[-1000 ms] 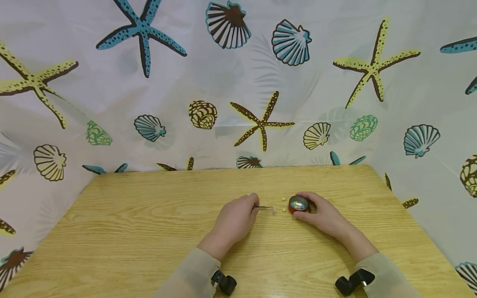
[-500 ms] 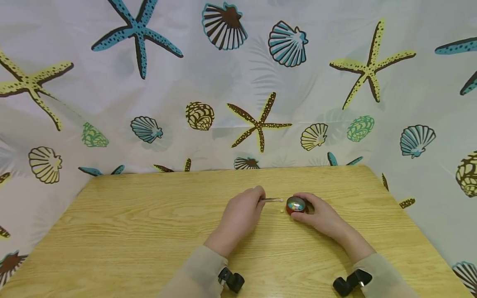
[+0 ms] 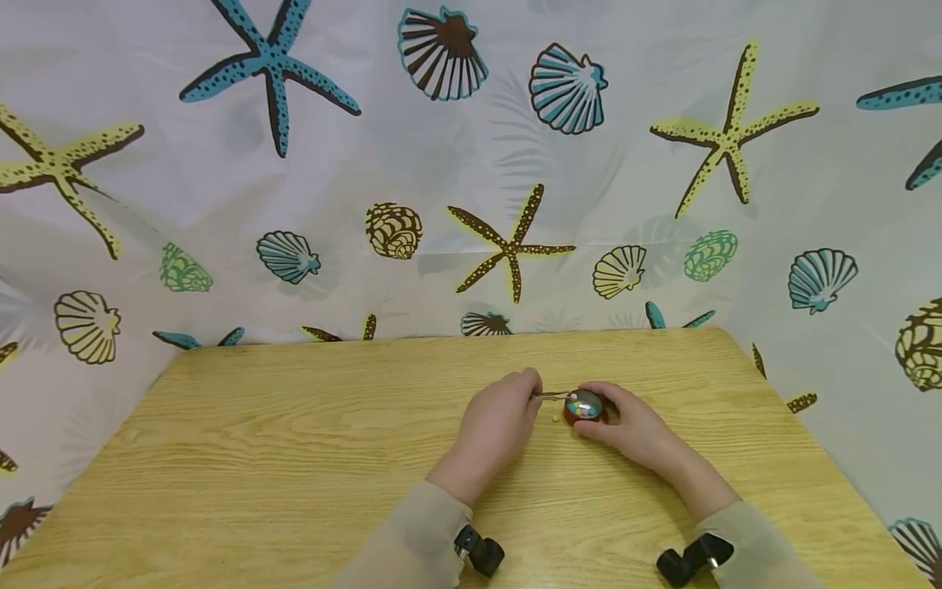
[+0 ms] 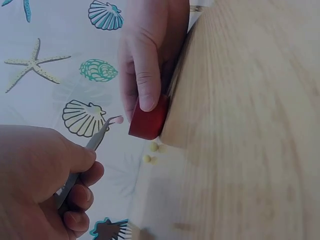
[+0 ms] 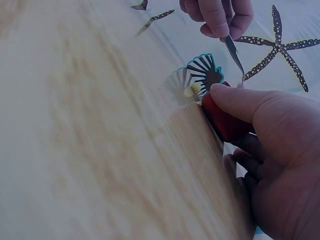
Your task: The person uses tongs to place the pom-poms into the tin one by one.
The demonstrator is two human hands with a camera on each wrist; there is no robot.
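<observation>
My left hand (image 3: 500,421) pinches a pair of metal tweezers (image 4: 97,140) with a bent tip. A small pink bead (image 4: 118,119) is at the tweezers' tip, which overlaps the near-left rim of a round red tin in the head view. That tin (image 3: 584,406) has a shiny inside with several coloured beads. My right hand (image 3: 636,425) grips the tin from the right, thumb on the near side and fingers on the far side. Two pale yellow beads lie on the table beside the tin, one nearer (image 4: 154,147) and one farther (image 4: 147,158) from it in the left wrist view.
The wooden table (image 3: 294,458) spreads out around both hands. Behind it and along its sides hangs a white cloth (image 3: 338,164) printed with shells and starfish. A black camera mount sits on the left cuff (image 3: 478,550) and another on the right cuff (image 3: 695,559).
My left hand has moved right and slightly away, bringing the tweezers and pink bead from left of the yellow beads to the tin's rim. The right hand has kept hold of the tin.
</observation>
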